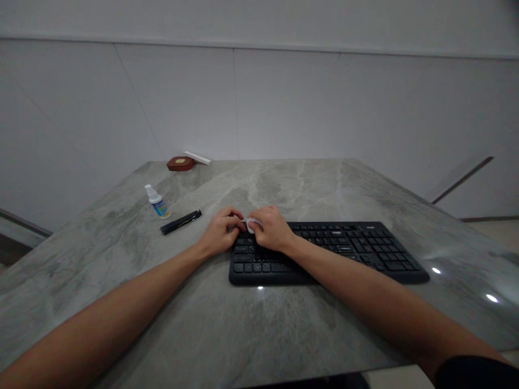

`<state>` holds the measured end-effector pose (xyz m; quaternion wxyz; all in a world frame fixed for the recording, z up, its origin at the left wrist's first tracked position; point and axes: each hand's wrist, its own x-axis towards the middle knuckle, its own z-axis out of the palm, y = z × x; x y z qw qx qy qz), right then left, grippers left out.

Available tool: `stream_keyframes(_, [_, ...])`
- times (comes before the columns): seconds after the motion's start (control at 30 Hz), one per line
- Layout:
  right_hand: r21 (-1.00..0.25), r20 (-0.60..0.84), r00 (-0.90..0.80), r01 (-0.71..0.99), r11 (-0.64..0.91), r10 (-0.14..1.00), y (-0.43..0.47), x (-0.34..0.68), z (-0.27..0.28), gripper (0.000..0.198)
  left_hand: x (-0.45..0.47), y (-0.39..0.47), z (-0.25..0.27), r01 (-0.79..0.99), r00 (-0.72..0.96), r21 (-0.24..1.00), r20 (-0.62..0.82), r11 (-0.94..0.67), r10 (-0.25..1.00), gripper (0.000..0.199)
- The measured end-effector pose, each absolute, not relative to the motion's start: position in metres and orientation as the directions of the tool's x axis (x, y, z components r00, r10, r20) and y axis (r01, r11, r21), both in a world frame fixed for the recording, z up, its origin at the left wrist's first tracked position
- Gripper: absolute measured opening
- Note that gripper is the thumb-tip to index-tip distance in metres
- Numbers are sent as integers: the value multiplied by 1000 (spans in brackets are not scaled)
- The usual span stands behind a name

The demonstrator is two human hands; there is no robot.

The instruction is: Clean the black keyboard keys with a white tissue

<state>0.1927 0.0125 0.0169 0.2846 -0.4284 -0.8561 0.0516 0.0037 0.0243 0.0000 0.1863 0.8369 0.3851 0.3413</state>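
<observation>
A black keyboard (pixel 344 246) lies flat on the grey marbled table (pixel 259 324). At its top left corner my left hand (pixel 223 229) has its fingers bent over the edge, gripping it. My right hand (pixel 271 227) is closed on a small white wad (pixel 252 223), like tissue or cloth, pressed down onto the keys at the upper left. Both hands are close together, and the right forearm passes over the keyboard's middle. Part of the wad and the keys under the right hand are hidden.
Left of the hands stands a small white-capped spray bottle (pixel 158 202) with a blue label. Beside it lies a slim black object (pixel 180 222). A reddish-brown case (pixel 180 163) and a white flat bar (pixel 197 158) sit at the far edge, by the pale wall (pixel 284 108).
</observation>
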Motion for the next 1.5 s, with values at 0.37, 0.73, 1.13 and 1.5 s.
stream_keyframes(0.37, [-321, 395, -467, 737, 595, 791, 12, 191, 19, 15, 3, 25, 2, 448, 530, 582, 439, -679, 726, 19])
stream_keyframes(0.73, [-280, 424, -527, 697, 660, 737, 11, 192, 19, 15, 3, 24, 5, 435, 559, 594, 412, -677, 720, 14])
stream_keyframes(1.13, [-287, 481, -638, 534, 795, 602, 17, 197, 12, 16, 2, 25, 4, 414, 561, 583, 440, -699, 701, 12])
stream_keyframes(1.5, [-324, 540, -629, 457, 828, 559, 15, 197, 11, 14, 2, 28, 1, 362, 561, 611, 461, -704, 688, 11])
